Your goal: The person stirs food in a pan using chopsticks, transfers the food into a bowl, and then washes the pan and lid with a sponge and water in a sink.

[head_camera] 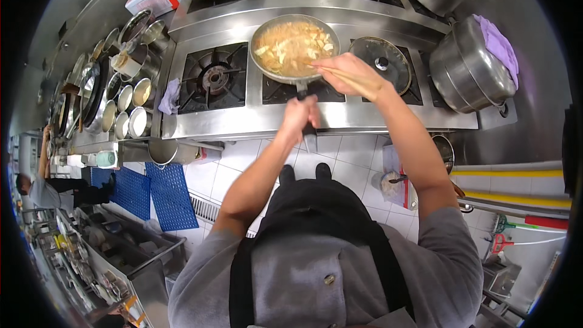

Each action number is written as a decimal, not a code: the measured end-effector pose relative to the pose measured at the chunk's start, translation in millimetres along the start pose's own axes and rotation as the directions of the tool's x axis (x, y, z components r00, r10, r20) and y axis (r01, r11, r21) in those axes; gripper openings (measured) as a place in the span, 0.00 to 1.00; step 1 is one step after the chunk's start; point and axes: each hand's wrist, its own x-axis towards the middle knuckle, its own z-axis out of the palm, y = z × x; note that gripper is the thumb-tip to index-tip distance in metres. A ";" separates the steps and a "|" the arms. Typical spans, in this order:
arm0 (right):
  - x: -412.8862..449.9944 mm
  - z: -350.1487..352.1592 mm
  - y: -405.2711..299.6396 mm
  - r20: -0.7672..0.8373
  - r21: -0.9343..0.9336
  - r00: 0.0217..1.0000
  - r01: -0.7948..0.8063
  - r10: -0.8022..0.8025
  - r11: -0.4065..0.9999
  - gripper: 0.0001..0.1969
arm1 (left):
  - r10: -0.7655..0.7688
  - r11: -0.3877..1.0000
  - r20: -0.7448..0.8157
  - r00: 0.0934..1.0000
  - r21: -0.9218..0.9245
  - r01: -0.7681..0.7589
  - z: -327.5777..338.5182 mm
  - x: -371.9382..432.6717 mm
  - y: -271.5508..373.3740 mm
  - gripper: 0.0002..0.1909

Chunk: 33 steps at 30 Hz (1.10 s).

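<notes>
A frying pan sits over the middle front burner, its black handle pointing towards me. My left hand is wrapped around that handle. Inside the pan is a steaming heap of food, with pale chunks among what look like noodles. Over the pan's right edge, my right hand grips wooden chopsticks, whose tips reach into the food. The exact lie of the tips is blurred by steam and motion. Right of the pan, a glass lid with a black knob lies over the neighbouring burner.
An unlit-looking burner is to the left, beside a crumpled purple cloth. Several small metal containers stand further left. A large steel pot with a purple towel stands right. Another person is at far left.
</notes>
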 end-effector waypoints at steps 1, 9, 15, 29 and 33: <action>0.3 12.5 14.6 -0.067 -0.024 0.995 0.071 -0.073 0.997 0.14 | 0.057 0.989 -0.018 0.998 0.136 -0.054 2.0 -12.6 -22.4 0.16; -28.8 -3.4 -1.0 0.014 -0.018 0.995 0.104 -0.104 0.994 0.14 | -0.106 0.981 0.000 0.994 -0.162 0.104 -2.3 -26.1 -47.6 0.15; -2.0 19.4 -22.4 0.122 0.232 0.952 -0.302 0.280 0.925 0.15 | -0.149 0.979 -0.057 0.987 -0.151 0.139 2.8 -23.9 -67.5 0.13; 15.8 8.6 0.5 0.137 0.000 0.989 0.055 -0.054 0.998 0.13 | -0.213 0.970 -0.098 0.972 -0.142 0.199 -8.6 -8.7 -57.6 0.12; 11.7 2.9 33.9 0.142 -0.193 0.990 0.040 -0.012 0.980 0.13 | -0.187 0.968 -0.007 0.982 -0.169 0.183 -25.5 3.6 -47.1 0.12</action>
